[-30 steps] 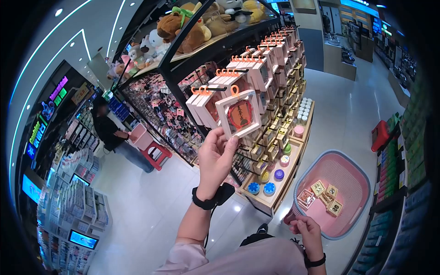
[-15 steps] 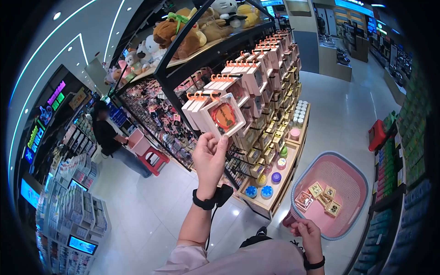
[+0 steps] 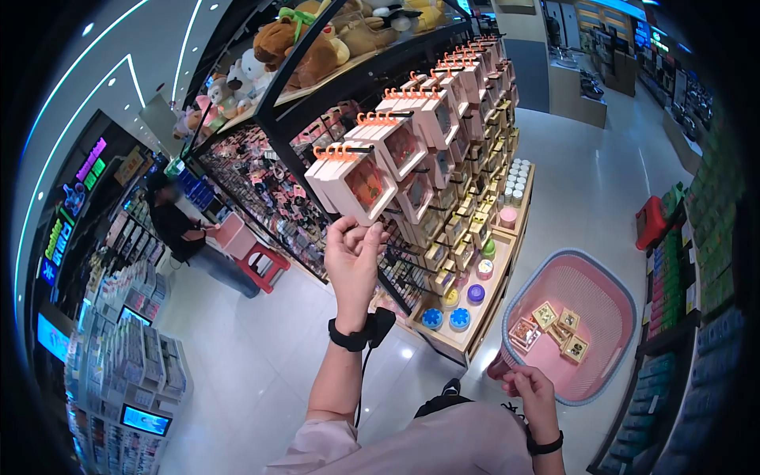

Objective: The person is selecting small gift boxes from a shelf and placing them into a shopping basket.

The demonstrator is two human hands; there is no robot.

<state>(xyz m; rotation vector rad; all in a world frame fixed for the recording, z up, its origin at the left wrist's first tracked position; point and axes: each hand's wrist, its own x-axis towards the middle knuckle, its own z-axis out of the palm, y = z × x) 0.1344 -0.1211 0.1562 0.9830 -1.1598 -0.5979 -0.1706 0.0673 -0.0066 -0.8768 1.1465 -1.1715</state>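
My left hand [image 3: 355, 249] is raised at the display rack, its fingers closed at the lower corner of the front pink framed box [image 3: 366, 190]. That box hangs from an orange hook, with a red and orange design behind its clear front. Low on the right, my right hand [image 3: 532, 389] has its fingers curled together beside the near rim of the pink basket [image 3: 513, 305]; what they hold, if anything, is hidden. Several small framed boxes [image 3: 568, 319] lie inside the basket.
More framed boxes hang behind, above a wooden shelf [image 3: 443, 336] with round tubs. Plush toys [image 3: 289, 47] sit on top. A person [image 3: 186, 229] stands at the left near a red stool [image 3: 264, 267]. Stocked shelves [image 3: 669, 317] line the right side.
The front framed box has swung back in line with the others on its hook, away from the tilt towards me. My left hand has moved slightly up and left. My right hand is nearly unchanged.
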